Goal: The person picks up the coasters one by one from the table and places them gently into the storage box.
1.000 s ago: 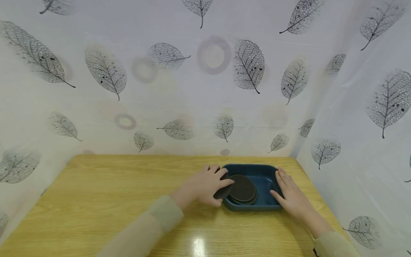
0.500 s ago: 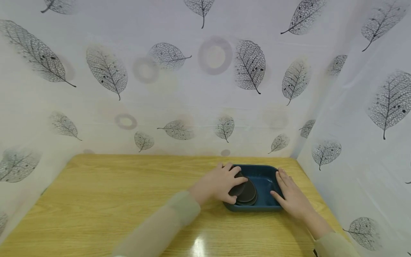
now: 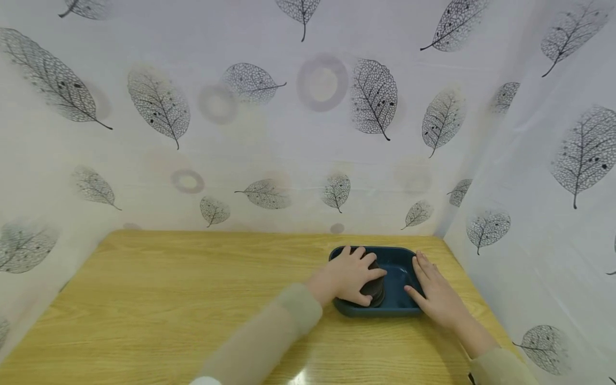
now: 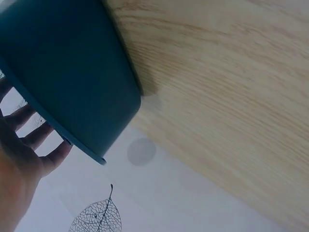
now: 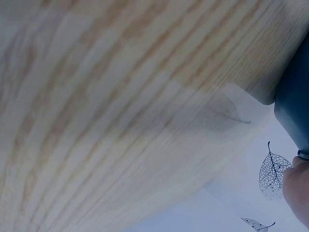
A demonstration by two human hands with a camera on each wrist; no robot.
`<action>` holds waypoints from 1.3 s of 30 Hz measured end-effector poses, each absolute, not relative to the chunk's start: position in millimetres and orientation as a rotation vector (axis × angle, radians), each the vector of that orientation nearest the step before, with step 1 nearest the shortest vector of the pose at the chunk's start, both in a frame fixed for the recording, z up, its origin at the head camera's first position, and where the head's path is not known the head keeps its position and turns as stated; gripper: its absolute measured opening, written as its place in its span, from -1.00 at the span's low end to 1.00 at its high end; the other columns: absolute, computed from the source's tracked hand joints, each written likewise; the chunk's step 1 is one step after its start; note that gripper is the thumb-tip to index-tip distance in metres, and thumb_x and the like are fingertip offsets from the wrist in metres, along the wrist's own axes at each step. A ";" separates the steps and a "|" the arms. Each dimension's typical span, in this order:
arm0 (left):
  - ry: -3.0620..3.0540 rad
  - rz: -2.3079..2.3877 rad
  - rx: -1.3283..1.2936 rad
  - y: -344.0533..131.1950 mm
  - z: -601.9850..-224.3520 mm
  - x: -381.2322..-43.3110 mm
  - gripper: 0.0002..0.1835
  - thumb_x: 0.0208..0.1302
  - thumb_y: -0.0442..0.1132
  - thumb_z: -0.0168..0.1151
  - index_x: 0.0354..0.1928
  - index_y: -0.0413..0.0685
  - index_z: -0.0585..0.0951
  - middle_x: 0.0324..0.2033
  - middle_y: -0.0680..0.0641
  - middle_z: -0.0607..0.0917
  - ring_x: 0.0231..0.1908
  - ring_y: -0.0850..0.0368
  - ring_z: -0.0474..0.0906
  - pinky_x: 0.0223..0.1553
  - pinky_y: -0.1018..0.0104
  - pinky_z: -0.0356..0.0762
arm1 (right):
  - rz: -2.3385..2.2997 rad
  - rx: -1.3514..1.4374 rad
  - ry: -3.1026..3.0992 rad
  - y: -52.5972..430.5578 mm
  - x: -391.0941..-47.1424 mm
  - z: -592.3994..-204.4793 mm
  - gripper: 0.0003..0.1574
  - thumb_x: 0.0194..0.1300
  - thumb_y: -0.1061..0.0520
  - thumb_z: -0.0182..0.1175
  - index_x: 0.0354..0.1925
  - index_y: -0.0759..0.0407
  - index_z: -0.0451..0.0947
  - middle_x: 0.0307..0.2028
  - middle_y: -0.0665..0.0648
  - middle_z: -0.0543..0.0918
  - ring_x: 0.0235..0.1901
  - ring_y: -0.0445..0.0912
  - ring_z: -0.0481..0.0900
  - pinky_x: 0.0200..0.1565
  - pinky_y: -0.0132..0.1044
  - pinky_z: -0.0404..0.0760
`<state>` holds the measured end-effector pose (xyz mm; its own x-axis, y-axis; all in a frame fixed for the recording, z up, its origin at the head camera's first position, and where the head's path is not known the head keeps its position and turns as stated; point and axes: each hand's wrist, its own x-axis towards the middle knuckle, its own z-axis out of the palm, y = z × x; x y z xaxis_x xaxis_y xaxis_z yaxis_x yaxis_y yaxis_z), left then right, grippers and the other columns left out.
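A dark blue rectangular basin with rounded corners stands on the table at the right of the head view. Inside its left half is a stack of dark round discs, mostly covered by my left hand, which grips a dark disc from above with fingers spread. In the left wrist view the left hand shows beyond the rim of the basin. My right hand rests on the basin's right rim, fingers straight along it and thumb reaching inside. Only part of that hand enters the right wrist view.
The wood-grain table stretches to the left and front of the basin. Behind it and along the right hangs a pale sheet printed with dark leaf skeletons. The basin's right half shows its bare floor.
My left hand has moved right with its disc, from the basin's left rim to over the stack inside. The right hand and basin have stayed in place.
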<state>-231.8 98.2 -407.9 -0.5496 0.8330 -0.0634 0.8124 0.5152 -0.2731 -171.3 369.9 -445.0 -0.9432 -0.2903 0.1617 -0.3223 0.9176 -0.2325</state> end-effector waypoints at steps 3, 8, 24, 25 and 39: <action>-2.679 0.450 -1.444 102.7 -409.2 -229.6 -0.20 0.43 0.48 0.05 0.65 0.58 0.19 0.55 0.08 0.35 0.48 0.03 0.35 0.44 0.01 0.44 | 0.389 0.477 -2.951 370.2 -172.2 -446.3 0.02 0.56 -0.08 0.20 0.60 0.53 0.06 0.64 0.52 0.03 0.64 0.40 0.01 0.62 0.26 0.02; -2.690 0.473 -1.429 106.0 -413.4 -228.4 -0.21 0.44 0.49 0.03 0.64 0.60 0.18 0.54 0.11 0.36 0.46 0.06 0.36 0.40 0.07 0.46 | 0.379 0.496 -2.927 370.6 -172.9 -448.3 0.01 0.56 -0.08 0.20 0.60 0.53 0.07 0.64 0.52 0.04 0.64 0.39 0.02 0.68 0.11 -0.10; -2.708 0.482 -1.387 95.5 -416.0 -231.4 -0.29 0.54 0.42 -0.02 0.64 0.55 0.21 0.56 0.07 0.34 0.51 0.06 0.33 0.43 0.06 0.44 | 0.374 0.512 -2.911 370.3 -172.3 -448.1 0.01 0.57 -0.08 0.19 0.59 0.55 0.07 0.63 0.52 0.05 0.64 0.38 0.03 0.66 -0.31 -0.40; -2.704 0.481 -1.389 93.9 -414.9 -231.0 -0.29 0.54 0.41 -0.02 0.64 0.54 0.21 0.56 0.07 0.34 0.52 0.05 0.33 0.44 0.06 0.44 | 0.372 0.513 -2.912 370.2 -172.2 -447.8 0.01 0.57 -0.08 0.19 0.59 0.55 0.07 0.64 0.52 0.04 0.64 0.38 0.03 0.66 -0.31 -0.40; -2.657 0.467 -1.408 67.9 -405.6 -222.4 -0.31 0.57 0.37 -0.03 0.64 0.47 0.24 0.56 0.02 0.34 0.53 0.01 0.30 0.48 0.00 0.41 | 0.373 0.515 -2.918 371.3 -170.3 -448.9 0.01 0.58 -0.09 0.17 0.59 0.56 0.06 0.64 0.52 0.02 0.67 0.32 -0.04 0.63 -0.40 -0.46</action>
<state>-222.4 67.9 -405.6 -0.5679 0.8212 -0.0560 0.7911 0.5258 -0.3126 -170.3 371.3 -448.9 -0.9288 -0.3155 0.1942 -0.3542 0.9099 -0.2160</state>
